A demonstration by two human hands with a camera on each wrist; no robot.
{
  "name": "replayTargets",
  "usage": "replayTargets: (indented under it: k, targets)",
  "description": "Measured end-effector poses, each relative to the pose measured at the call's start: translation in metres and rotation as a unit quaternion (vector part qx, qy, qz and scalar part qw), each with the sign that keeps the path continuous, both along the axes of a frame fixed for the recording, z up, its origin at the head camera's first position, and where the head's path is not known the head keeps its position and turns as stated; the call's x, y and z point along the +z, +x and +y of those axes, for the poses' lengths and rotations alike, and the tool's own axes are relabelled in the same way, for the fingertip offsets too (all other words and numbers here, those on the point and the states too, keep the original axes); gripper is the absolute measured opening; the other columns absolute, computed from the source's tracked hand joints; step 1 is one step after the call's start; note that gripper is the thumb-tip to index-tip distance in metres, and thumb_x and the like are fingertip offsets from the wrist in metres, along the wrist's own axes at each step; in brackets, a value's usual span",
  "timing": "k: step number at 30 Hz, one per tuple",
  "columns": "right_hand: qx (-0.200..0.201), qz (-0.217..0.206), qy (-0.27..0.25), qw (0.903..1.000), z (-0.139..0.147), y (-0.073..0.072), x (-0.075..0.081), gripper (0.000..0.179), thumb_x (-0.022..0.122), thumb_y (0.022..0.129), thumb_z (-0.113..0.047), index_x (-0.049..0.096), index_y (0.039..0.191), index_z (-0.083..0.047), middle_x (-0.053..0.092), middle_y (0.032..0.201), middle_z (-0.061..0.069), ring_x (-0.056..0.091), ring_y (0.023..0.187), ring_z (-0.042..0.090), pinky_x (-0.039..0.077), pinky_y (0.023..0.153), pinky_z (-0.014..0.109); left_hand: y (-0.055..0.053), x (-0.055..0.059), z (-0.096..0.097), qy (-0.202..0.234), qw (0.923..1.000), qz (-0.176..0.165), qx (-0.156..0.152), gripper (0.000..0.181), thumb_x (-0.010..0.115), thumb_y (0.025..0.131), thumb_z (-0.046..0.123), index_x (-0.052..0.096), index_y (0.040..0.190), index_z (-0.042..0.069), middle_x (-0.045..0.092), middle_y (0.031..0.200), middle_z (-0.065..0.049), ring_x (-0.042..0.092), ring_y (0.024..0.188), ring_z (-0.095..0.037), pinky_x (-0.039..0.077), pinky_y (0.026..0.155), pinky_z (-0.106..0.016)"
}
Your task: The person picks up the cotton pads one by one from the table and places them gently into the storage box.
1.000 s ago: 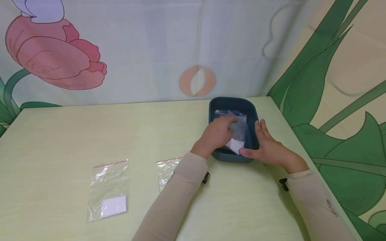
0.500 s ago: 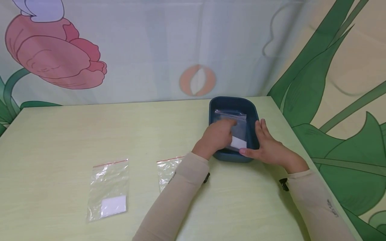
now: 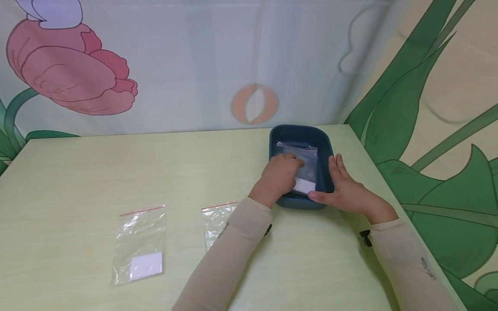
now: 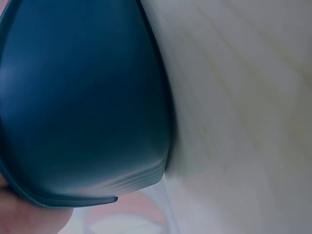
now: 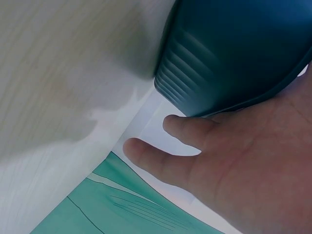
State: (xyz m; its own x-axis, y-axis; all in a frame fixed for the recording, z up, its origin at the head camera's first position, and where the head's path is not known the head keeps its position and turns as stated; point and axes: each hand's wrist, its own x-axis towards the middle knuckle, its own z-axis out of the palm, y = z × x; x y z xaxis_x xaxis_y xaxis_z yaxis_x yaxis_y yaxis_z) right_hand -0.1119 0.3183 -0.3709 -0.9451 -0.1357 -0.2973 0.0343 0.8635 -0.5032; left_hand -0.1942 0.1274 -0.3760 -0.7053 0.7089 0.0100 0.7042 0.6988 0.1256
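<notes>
A dark blue plastic box stands at the table's far right. Inside it lies a clear zip bag with a white card in its lower part. My left hand reaches over the box's left rim, its index fingertip on the bag; the thumb is hidden, so I cannot tell whether it pinches the plastic. My right hand rests against the box's right side, fingers straight and thumb stretched over the near right corner. In the right wrist view, two fingers extend beside the box's outer wall.
A red-sealed zip bag with a white card lies on the pale table at left. Another zip bag is partly covered by my left sleeve. Behind the table hangs a printed curtain.
The bag in the box lies flatter, its raised edge lowered, and its white card has shifted a little. My left fingers have drawn slightly down and toward me. My right hand stays put.
</notes>
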Motion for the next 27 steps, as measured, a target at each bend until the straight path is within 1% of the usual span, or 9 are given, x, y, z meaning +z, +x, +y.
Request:
replayTargets:
  k: [3,8,11,13,15,17,19,23,27]
  targets:
    - [0.003,0.001,0.0,1.0,-0.001,-0.002,0.0,0.12,0.063,0.092,-0.062,-0.015,0.156,0.003,-0.03,0.16,0.02,0.012,0.145,0.055,0.025,0.106,0.072,-0.001,-0.001,-0.002,-0.01,0.9999,0.014,0.0,0.041,0.068,0.093,0.011,0.069,0.132,0.023,0.066,0.127,-0.001,0.061,0.109,-0.024,0.044,0.099,-0.036]
    - [0.006,-0.001,0.001,1.0,-0.002,-0.004,-0.002,0.12,0.063,0.092,-0.062,-0.015,0.156,0.004,-0.03,0.16,0.02,0.013,0.144,0.056,0.025,0.106,0.073,-0.001,-0.005,-0.004,-0.015,0.9995,0.016,0.023,0.041,0.065,0.095,0.013,0.069,0.132,0.029,0.063,0.131,0.003,0.055,0.113,-0.025,0.036,0.106,-0.042]
    - [0.009,-0.001,-0.001,1.0,-0.003,-0.005,-0.002,0.12,0.063,0.092,-0.062,-0.015,0.156,0.004,-0.03,0.16,0.021,0.013,0.144,0.056,0.024,0.105,0.074,-0.003,-0.004,-0.006,-0.023,0.9988,0.005,0.043,0.043,0.063,0.098,0.014,0.067,0.135,0.035,0.058,0.14,0.007,0.048,0.125,-0.027,0.027,0.113,-0.048]
    - [0.01,-0.002,-0.002,0.9999,-0.004,-0.006,-0.002,0.119,0.062,0.092,-0.062,-0.015,0.156,0.004,-0.03,0.16,0.021,0.012,0.144,0.056,0.023,0.105,0.074,-0.006,-0.004,-0.007,-0.027,0.9982,-0.004,0.053,0.046,0.061,0.099,0.015,0.064,0.138,0.039,0.054,0.146,0.008,0.041,0.136,-0.028,0.021,0.116,-0.053]
    - [0.009,-0.004,-0.002,1.0,-0.003,-0.007,-0.002,0.12,0.062,0.092,-0.062,-0.015,0.156,0.004,-0.03,0.16,0.02,0.011,0.145,0.056,0.023,0.105,0.074,-0.009,-0.003,-0.009,-0.027,0.9979,-0.014,0.058,0.049,0.059,0.1,0.015,0.06,0.141,0.04,0.05,0.15,0.009,0.033,0.144,-0.029,0.018,0.117,-0.054]
    - [0.006,-0.008,0.001,1.0,-0.001,-0.007,-0.002,0.121,0.062,0.092,-0.063,-0.016,0.156,0.003,-0.031,0.16,0.02,0.008,0.145,0.056,0.022,0.105,0.075,-0.011,-0.002,-0.01,-0.012,0.9984,-0.02,0.051,0.051,0.057,0.099,0.013,0.058,0.143,0.039,0.049,0.151,0.008,0.031,0.146,-0.029,0.019,0.117,-0.053]
    - [0.002,-0.01,0.003,0.9999,0.002,-0.006,-0.003,0.122,0.062,0.091,-0.064,-0.017,0.155,0.003,-0.032,0.159,0.02,0.006,0.145,0.056,0.02,0.105,0.076,-0.011,0.003,-0.012,0.008,0.999,-0.023,0.037,0.054,0.055,0.098,0.01,0.057,0.145,0.036,0.051,0.15,0.007,0.033,0.145,-0.029,0.022,0.116,-0.051]
    - [-0.002,-0.01,0.005,0.9999,0.01,-0.004,-0.007,0.123,0.063,0.091,-0.063,-0.019,0.155,0.004,-0.033,0.159,0.021,0.004,0.144,0.058,0.021,0.104,0.076,-0.008,0.02,-0.024,0.051,0.9977,-0.044,0.009,0.057,0.049,0.097,0.003,0.056,0.146,0.03,0.053,0.148,0.005,0.04,0.14,-0.026,0.03,0.113,-0.048]
    - [0.0,-0.004,-0.002,1.0,0.015,-0.004,-0.011,0.122,0.064,0.092,-0.061,-0.019,0.154,0.004,-0.033,0.158,0.021,0.006,0.144,0.058,0.021,0.104,0.076,-0.005,0.038,-0.047,0.07,0.9949,-0.072,0.002,0.054,0.046,0.097,0.0,0.058,0.145,0.022,0.059,0.141,0.001,0.055,0.127,-0.023,0.046,0.098,-0.041]
